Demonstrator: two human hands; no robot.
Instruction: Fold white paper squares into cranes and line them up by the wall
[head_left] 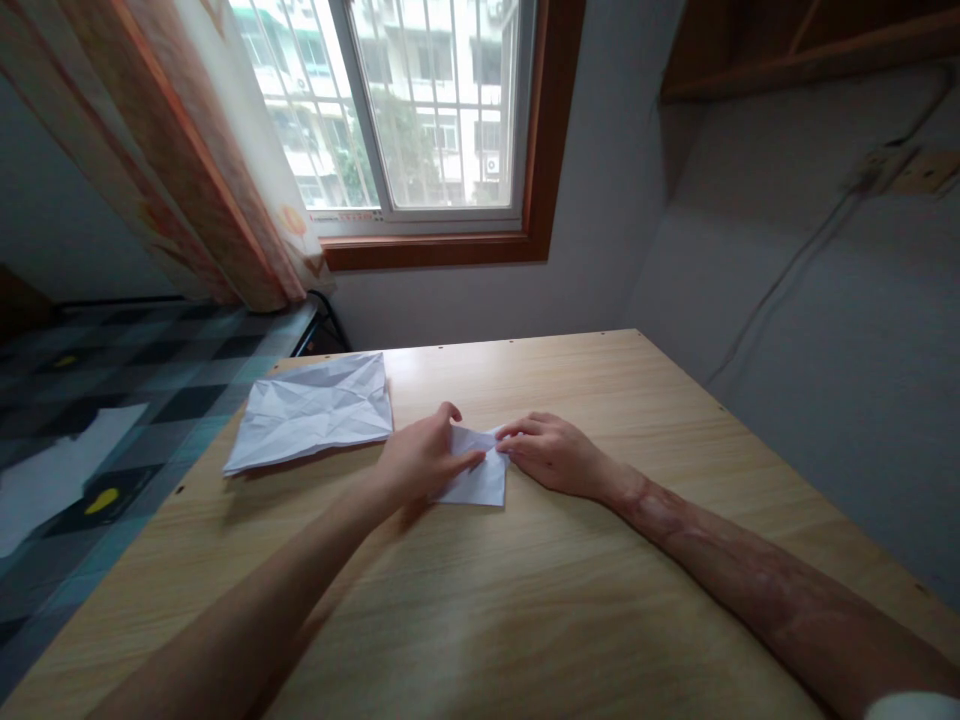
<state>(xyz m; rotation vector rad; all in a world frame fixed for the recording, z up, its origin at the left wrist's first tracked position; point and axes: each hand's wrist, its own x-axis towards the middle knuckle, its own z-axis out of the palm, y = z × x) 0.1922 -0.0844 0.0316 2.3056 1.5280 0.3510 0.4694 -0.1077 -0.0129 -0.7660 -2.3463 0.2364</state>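
Your left hand lies on the small folded paper near the middle of the frame, with the fingers curled over its left part and pressing it down to the table. Your right hand comes from the right side, and its fingertips pinch the upper right corner of the same paper. So both hands are closed lightly on the paper, not in a fist.

This paper is, I judge, very light and thin. It bends easily, it keeps a crease, and it can slide on the smooth wooden top if you do not hold it flat. It also tears if you pull hard. It is better to take it at the corners and edges with the fingertips, and to keep one palm or some fingers on the flat part.

To the left and a little higher in the frame, a larger crumpled sheet lies on the table, apart from your hands. Behind it, in the upper part of the frame, you see the curtain and the window.
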